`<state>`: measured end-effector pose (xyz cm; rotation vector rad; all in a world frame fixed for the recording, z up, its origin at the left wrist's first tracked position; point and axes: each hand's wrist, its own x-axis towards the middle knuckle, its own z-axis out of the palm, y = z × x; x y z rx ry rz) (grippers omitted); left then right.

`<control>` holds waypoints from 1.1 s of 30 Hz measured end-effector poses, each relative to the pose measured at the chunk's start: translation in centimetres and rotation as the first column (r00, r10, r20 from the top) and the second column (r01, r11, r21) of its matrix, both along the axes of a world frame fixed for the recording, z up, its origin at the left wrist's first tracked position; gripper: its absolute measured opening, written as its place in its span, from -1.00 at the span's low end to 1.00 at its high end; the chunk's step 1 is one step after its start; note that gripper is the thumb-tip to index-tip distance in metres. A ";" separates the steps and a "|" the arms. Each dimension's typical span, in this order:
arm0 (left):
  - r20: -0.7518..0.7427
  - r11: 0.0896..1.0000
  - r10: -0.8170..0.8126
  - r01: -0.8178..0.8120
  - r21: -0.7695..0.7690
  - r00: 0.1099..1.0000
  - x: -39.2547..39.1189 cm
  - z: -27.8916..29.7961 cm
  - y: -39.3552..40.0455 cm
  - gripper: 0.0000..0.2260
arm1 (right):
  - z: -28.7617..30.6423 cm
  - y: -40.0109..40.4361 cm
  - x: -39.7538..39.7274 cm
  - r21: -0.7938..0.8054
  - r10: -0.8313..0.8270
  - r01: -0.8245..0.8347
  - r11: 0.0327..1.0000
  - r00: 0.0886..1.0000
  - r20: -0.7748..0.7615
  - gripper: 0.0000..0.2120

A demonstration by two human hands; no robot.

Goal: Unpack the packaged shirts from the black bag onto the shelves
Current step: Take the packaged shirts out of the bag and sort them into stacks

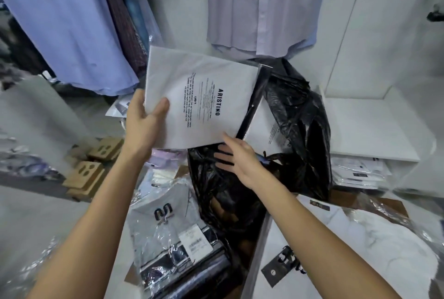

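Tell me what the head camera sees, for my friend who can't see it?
A left hand holds a white packaged shirt above an open black bag. The right hand reaches flat under it.

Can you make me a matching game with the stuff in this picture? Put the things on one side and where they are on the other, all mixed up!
Things:
1. Flat white packaged shirt printed ARISTINO
2. Crumpled black plastic bag
3. Pale lilac button-up shirt
4. Grey shirt in clear crinkly plastic

Places:
A. Hanging up at the top
B. Lying low down, between the two arms
C. In the grip of the left hand
D. Open, under the right hand, another white package inside

Pairs: 1-C, 2-D, 3-A, 4-B
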<state>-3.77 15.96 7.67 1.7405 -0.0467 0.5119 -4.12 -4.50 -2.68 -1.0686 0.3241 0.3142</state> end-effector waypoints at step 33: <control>-0.359 0.700 -0.709 0.549 -0.456 0.607 -0.5 -4.4 -23.9 -0.73 | 4.8 -21.2 -6.5 -0.651 -0.440 0.583 0.487 0.807 0.394 -0.12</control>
